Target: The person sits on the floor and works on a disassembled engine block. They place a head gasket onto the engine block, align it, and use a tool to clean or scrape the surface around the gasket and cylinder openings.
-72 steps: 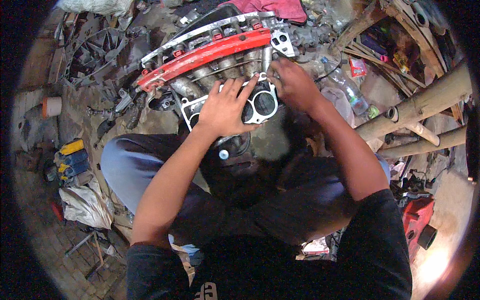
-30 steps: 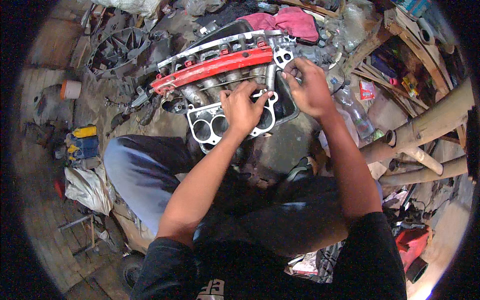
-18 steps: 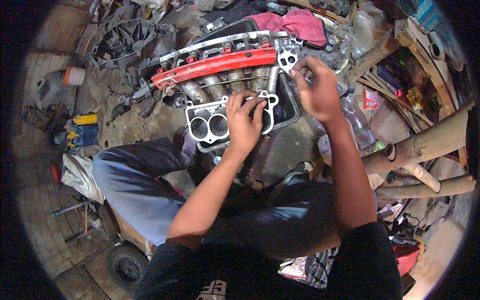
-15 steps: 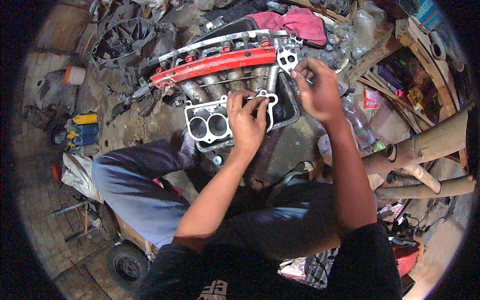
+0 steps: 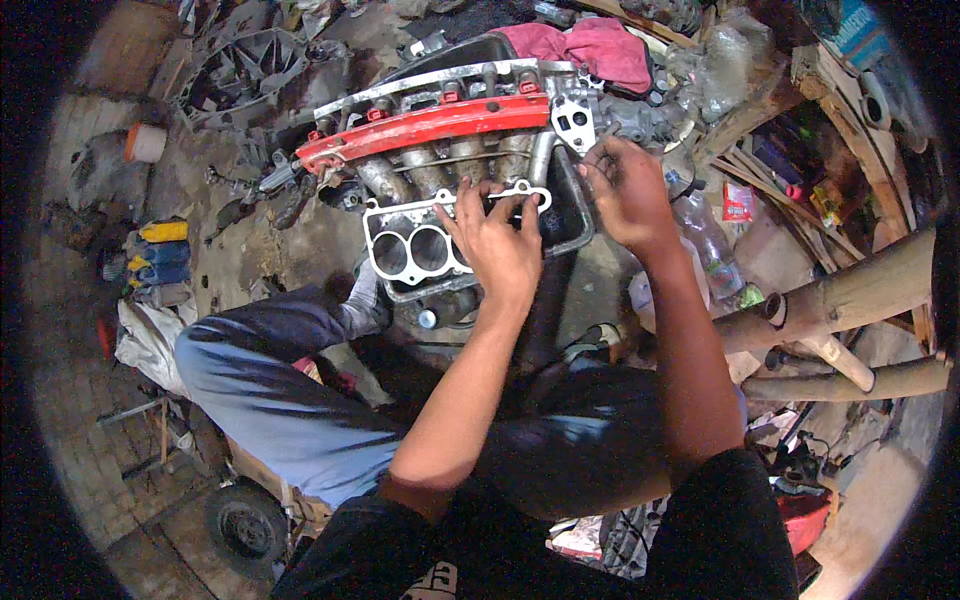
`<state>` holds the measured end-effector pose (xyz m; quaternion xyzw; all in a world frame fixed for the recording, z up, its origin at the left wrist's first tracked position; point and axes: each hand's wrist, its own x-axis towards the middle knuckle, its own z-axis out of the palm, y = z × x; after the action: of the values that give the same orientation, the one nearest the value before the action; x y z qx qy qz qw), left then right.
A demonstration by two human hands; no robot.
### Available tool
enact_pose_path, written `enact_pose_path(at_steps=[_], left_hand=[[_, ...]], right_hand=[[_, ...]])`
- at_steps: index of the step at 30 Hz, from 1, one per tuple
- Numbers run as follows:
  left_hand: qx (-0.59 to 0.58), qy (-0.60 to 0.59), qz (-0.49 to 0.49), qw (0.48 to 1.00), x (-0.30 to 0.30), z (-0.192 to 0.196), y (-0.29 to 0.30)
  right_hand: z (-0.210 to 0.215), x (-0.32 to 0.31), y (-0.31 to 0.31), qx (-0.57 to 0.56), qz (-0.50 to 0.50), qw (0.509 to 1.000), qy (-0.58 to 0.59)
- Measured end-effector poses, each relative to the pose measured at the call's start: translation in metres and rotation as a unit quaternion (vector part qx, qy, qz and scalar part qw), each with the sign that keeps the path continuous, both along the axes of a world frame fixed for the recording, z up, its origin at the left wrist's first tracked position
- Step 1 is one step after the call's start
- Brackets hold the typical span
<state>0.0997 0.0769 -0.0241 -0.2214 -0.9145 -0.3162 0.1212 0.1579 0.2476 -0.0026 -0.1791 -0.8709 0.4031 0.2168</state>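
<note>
A silver-white head gasket with large round openings lies across a dark, tray-like pan. My left hand is closed over the gasket's right part, fingers curled at its upper edge and hiding some of the openings. Beyond it rests an intake manifold of metal runners, with a red rail across it. At the manifold's right end is a pale flange plate with a square and a round hole. My right hand is closed just below this plate; what its fingers hold, if anything, is hidden.
A pink cloth lies behind the manifold. Left of it sits a round ribbed metal housing. Plastic bottles and wooden poles crowd the right side. A small wheel stands at the lower left.
My right hand has drawn slightly down from the flange plate, its fingers curling in more. My left hand has shifted a little right over the gasket, and the gasket's left end sits slightly higher.
</note>
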Motion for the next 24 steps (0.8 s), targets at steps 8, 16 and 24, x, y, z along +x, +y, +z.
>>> enact_pose_path(at_steps=[8, 16, 24], left_hand=[[0.056, -0.037, 0.014, 0.998, -0.002, -0.008, -0.002], [0.054, -0.016, 0.005, 0.998, -0.001, -0.013, 0.000], [0.089, 0.005, -0.013, 0.996, -0.002, -0.019, -0.007]], right_hand=[[0.035, 0.004, 0.000, -0.046, -0.046, 0.997, -0.043], [0.006, 0.004, 0.003, 0.044, 0.003, 0.999, 0.027], [0.001, 0.006, 0.001, 0.048, 0.018, 0.998, 0.028]])
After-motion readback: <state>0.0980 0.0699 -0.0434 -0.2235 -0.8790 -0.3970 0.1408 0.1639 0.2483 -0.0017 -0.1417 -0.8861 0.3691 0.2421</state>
